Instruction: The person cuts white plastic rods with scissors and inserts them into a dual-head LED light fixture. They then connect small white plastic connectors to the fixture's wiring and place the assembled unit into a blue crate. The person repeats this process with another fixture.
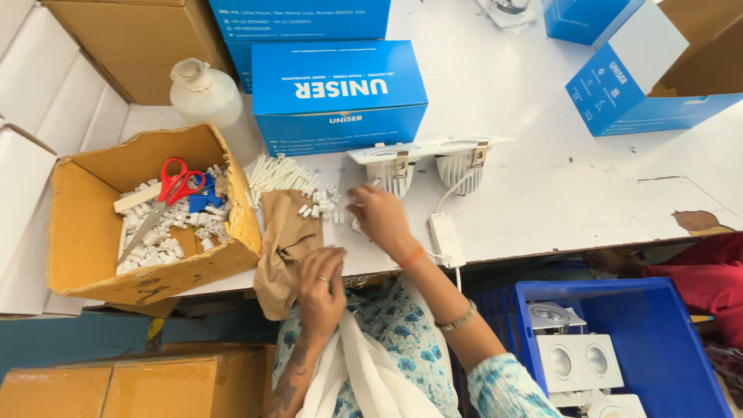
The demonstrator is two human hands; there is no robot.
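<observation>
On white table [588,178], right hand [379,217] pinched one white connector [357,224]; left hand [321,290] fingers curled on brown paper [282,240]; one twin downlight [426,159], one scissors [166,197].

Place: I see a light-fitting assembly workbench.
Evidence: twin downlight fixture [422,162], blue product cartons [338,97], carton of white connectors [147,220], crate of finished lights [619,348].

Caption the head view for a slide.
Right hand reaches among small white connectors beside a twin downlight; left hand grips white cloth.
</observation>
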